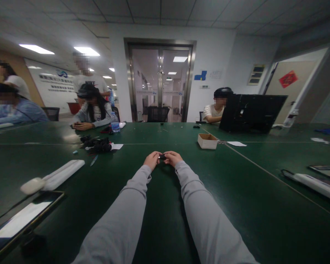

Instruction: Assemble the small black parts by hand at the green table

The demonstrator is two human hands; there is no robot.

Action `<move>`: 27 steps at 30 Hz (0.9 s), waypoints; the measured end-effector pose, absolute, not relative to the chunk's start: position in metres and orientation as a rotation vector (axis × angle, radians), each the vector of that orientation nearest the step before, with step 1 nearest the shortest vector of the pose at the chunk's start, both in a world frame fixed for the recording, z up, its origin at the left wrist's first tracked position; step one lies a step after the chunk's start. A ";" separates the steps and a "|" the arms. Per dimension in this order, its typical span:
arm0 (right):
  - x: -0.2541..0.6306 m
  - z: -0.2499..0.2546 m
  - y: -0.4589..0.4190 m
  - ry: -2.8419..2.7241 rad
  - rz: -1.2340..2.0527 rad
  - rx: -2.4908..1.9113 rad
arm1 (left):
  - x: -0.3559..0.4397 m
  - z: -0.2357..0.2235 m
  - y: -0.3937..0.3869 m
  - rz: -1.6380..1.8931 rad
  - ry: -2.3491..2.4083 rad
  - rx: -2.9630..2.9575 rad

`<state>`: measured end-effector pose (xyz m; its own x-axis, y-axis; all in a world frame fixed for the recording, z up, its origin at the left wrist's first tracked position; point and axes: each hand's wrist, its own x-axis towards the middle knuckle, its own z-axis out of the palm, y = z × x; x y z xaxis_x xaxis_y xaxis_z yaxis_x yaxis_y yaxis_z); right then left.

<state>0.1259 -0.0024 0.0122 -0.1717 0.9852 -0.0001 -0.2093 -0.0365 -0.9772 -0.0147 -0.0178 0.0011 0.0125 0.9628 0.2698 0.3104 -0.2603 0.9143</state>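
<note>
Both arms, in grey sleeves, reach forward over the green table (165,220). Between my fingertips is a small black object (162,156) with a pale, shiny bit at its left end; its kind is too small to make out. My left hand (152,160) pinches that end. From the other side, my right hand (172,158) closes its fingers on the black part. The two hands nearly meet, low over the tabletop.
An open white box (207,141) stands ahead to the right, near a white paper (236,143). Black gear (97,144) and a water bottle (114,122) lie ahead left. Closer left are a phone (24,220) and a white power strip (63,174). A monitor (250,113) stands far right; several people sit around.
</note>
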 end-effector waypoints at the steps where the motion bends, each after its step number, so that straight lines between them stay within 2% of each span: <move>1: 0.126 0.012 -0.002 -1.162 1.443 -0.973 | -0.015 0.000 -0.017 1.268 1.320 1.654; 27: 0.126 0.012 -0.002 -1.161 1.450 -0.965 | -0.015 0.001 -0.018 1.266 1.340 1.587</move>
<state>0.1260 -0.0024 0.0120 -0.1803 0.9836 0.0021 -0.2171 -0.0377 -0.9754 -0.0147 -0.0179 0.0010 -0.0104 0.9710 0.2387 0.2936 -0.2253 0.9290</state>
